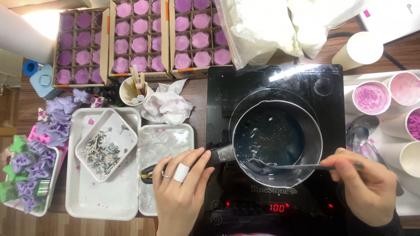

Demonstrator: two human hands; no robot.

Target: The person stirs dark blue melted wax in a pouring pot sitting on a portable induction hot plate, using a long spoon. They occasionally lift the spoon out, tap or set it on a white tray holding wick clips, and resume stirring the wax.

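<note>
While the pan sits on the hob, entries run as follows.

Saucepan (277, 142): one, centred on the black induction cooktop (332, 109); holds clear liquid with unmelted flecks.
Left hand (181, 185): fingers curled loosely over the pan handle (218, 155), steadying it.
Right hand (365, 183): fingers pinched shut on the spoon (302, 166), its bowl dipped at the pan's near edge.
Step in hand: stirring the melt, by my reading.
Next move: likely needs slow sweeps, handle held firm, so nothing slops over the rim.
Cardboard boxes (81, 48): three along the tabletop's far edge, filled with purple flower-shaped pieces.
White trays (100, 205): two at the near left; a square dish of wicks (103, 146) rests in one.
Paper cups (371, 97): five seen at the right edge; contents pink or purple where visible.
</note>
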